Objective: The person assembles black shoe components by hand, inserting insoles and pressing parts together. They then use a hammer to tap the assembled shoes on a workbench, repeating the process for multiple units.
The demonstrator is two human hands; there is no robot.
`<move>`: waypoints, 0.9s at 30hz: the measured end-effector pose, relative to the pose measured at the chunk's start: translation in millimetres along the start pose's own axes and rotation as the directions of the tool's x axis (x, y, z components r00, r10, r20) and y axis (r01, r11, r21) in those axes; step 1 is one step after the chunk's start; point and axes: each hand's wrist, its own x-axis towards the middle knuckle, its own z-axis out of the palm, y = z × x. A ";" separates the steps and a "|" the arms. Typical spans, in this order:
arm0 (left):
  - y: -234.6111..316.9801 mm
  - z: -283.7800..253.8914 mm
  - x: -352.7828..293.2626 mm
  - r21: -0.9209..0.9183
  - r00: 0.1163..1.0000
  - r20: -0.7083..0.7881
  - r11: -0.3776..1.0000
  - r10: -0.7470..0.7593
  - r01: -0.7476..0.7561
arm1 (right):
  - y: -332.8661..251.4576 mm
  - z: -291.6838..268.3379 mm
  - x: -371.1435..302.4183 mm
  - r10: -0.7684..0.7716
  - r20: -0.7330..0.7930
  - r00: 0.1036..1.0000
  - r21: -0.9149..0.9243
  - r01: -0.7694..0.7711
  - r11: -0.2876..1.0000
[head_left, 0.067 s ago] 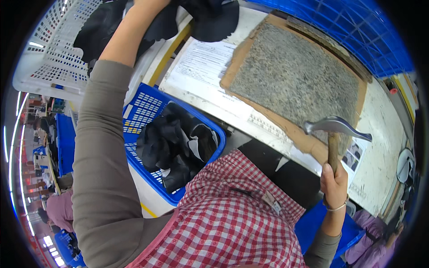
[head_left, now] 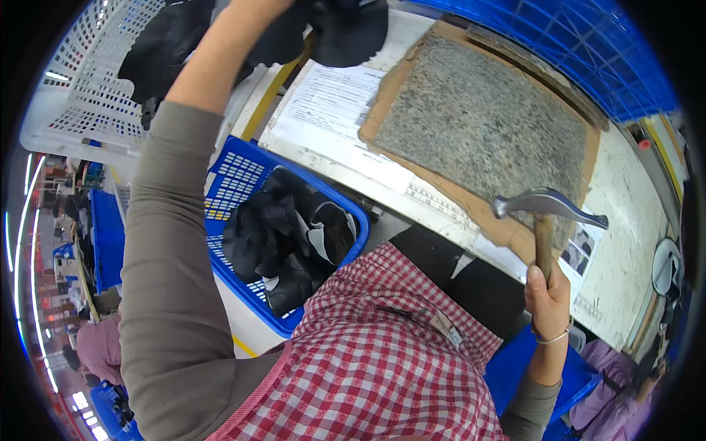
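Observation:
My right hand (head_left: pixel 548 298) is closed around the wooden handle of a hammer (head_left: pixel 548 202). Its steel head hangs over the near right corner of a speckled grey stone slab (head_left: pixel 485 117), which lies on brown cardboard (head_left: pixel 471 213). At the top edge my left hand (head_left: pixel 266 4) reaches among black pieces (head_left: pixel 349 33) that look like leather or fabric; its fingers are out of sight, so a grip cannot be made out. More black pieces (head_left: pixel 162 55) lie in a white perforated basket (head_left: pixel 81 110) beside my left forearm.
Below the white table (head_left: pixel 353 169) stands a blue basket (head_left: pixel 239 173) of black and white pieces. Printed sheets (head_left: pixel 331 103) lie left of the slab. A big blue crate (head_left: pixel 573 51) rises behind it. Other people are at the lower left and lower right.
My left forearm and hand have shifted right at the top edge, over the black pieces. The hammer stays in my right hand, nearly in place; the whole view has drifted slightly.

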 end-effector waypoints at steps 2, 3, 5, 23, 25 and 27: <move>70.0 -28.6 1.8 -0.152 0.985 -0.157 0.984 0.064 -0.088 | -2.6 5.5 -6.2 -0.046 -0.022 0.999 -0.124 0.043 0.991; 106.7 -44.9 -5.7 -0.232 0.974 -0.147 0.951 0.173 -0.204 | -2.3 9.2 -7.4 -0.019 -0.049 0.999 -0.194 0.009 0.981; 177.8 -73.9 -29.6 -0.301 0.948 0.077 0.914 0.309 -0.273 | 2.2 15.1 -7.4 -0.065 -0.102 0.993 -0.336 0.027 0.942; 283.6 -109.0 -126.5 -0.658 0.807 0.585 0.629 0.079 0.414 | -20.2 5.0 69.6 -0.430 -0.086 0.899 -0.846 0.162 0.508; 286.9 -115.5 -126.5 -0.638 0.784 0.618 0.624 0.064 0.452 | -16.8 -3.8 67.2 -0.419 -0.118 0.901 -0.796 0.166 0.582; 289.7 -121.4 -126.5 -0.641 0.792 0.608 0.621 0.051 0.452 | -16.1 -10.5 64.3 -0.421 -0.255 0.871 -0.705 0.131 0.697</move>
